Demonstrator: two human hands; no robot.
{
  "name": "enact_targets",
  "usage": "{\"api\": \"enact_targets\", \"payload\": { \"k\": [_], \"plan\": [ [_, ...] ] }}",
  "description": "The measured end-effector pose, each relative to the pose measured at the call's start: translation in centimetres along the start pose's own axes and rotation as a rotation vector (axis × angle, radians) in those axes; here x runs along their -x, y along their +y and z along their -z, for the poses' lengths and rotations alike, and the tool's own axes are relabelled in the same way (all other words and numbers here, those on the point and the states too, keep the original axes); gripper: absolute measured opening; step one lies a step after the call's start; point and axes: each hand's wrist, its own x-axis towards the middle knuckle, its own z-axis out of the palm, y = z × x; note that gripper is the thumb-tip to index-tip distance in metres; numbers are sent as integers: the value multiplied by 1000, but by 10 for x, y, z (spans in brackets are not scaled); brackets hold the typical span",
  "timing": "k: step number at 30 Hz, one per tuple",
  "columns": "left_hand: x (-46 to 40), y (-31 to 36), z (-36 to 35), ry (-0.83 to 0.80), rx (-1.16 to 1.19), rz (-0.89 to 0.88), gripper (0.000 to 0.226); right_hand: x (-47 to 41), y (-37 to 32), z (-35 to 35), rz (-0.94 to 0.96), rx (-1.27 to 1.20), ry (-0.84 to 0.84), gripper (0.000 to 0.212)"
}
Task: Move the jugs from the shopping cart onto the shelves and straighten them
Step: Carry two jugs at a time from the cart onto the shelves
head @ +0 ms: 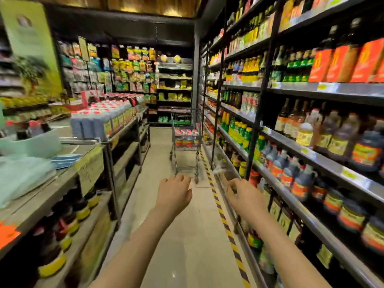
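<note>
the jugs stood packed upright in the basket of the shopping cart, which was parked down the aisle at about twelve o'clock from the person, close against the shelves on the right. from here they showed as a tight block of red caps over red and yellow labels; blur and distance hid any handles or what they held. judged from their size and from the dark handled jugs already shelved at two o'clock, they were probably full, rigid plastic and fairly heavy, likely smooth-sided and prone to slip, so each would best be taken by its moulded handle or neck with the other palm under the base, though the handles could not be confirmed.

neither grip held anything. the left hand reached forward at eleven o'clock, fingers loosely bent and apart. the right hand reached at one o'clock, fingers spread and slightly curled, near the edge of a low shelf but not clearly touching it. both were well apart from the cart.

a yellow-and-black floor stripe ran along the shelf foot. at nine o'clock a counter carried a pale tub.
</note>
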Motion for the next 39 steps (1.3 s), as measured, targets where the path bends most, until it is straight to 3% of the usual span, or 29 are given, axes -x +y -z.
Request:
{"api": "enact_targets", "payload": {
  "k": [13, 29, 39],
  "plan": [
    [-289, -65, -99, 36, -8, 20, 32, -300, 35, -100, 52, -107, -49, 30],
    [-608, -234, -252, 22, -3, 83, 32, -663, 5, -269, 159, -33, -89, 36],
    [-818, -270, -364, -115, -73, 45, 37, -875, 54, -369, 72, 41, -174, 36]
  ]
}}
